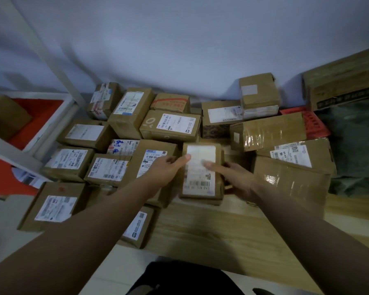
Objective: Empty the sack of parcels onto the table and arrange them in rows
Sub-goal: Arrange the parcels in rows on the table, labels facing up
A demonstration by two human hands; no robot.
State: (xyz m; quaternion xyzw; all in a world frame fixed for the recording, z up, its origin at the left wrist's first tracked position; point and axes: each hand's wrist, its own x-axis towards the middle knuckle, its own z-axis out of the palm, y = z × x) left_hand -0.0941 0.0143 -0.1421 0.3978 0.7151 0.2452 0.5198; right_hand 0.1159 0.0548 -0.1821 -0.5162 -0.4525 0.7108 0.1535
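While 1 labelled parcel point(201, 171) is gripped by both hands point(166, 170) point(237, 177), rows are formed left; right-side boxes point(290, 177) remain unsorted.

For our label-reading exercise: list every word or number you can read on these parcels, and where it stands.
"46": label of the parcel at right.
"8": label of the parcel left of centre.
Large blue handwriting on the parcel behind it: not legible.
All other labels: too small or blurred.
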